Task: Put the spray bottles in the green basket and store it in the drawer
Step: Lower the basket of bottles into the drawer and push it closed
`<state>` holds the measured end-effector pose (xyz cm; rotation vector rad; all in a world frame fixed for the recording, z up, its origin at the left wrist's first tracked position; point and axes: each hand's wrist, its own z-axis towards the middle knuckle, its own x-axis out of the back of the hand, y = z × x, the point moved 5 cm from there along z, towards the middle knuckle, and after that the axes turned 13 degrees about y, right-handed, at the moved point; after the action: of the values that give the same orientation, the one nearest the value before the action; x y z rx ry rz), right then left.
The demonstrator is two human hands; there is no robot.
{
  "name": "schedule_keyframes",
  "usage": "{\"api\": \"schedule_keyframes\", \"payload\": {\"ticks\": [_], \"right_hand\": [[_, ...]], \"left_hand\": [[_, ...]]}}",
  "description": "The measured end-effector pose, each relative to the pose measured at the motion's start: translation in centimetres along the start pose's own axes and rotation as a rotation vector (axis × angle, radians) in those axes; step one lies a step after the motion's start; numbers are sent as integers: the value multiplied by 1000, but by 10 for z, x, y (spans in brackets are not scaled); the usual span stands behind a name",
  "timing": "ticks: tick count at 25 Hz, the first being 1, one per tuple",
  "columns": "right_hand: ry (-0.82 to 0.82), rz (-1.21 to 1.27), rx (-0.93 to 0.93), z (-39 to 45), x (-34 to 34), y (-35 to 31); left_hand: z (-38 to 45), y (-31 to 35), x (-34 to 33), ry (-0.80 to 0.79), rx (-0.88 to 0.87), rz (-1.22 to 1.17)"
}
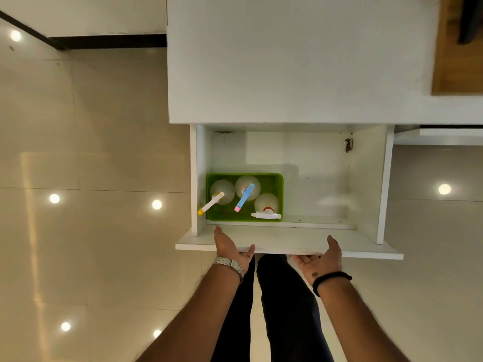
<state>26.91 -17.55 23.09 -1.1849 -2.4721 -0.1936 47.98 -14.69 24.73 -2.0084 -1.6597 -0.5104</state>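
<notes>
The green basket (277,182) is sitting in the near left corner of the open white drawer (366,178), carrying three spray bottles (247,188) upright. Both hands, left (230,248) and right (322,258), are resting open, palms up, at the drawer's front panel, gripping nothing. The white counter (287,61) is overhanging the drawer's far end.
</notes>
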Motion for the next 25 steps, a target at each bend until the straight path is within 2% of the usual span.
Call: {"api": "schedule_keyframes", "payload": {"ticks": [7, 15, 25], "right_hand": [[-45, -4, 3, -18, -28, -11], [-92, -4, 60, -28, -58, -29], [-131, -20, 63, -53, -113, -54]], "left_hand": [[-20, 7, -17, -104, -99, 29], [-41, 27, -42, -164, -76, -53], [-73, 57, -79, -269, -109, -39]]}}
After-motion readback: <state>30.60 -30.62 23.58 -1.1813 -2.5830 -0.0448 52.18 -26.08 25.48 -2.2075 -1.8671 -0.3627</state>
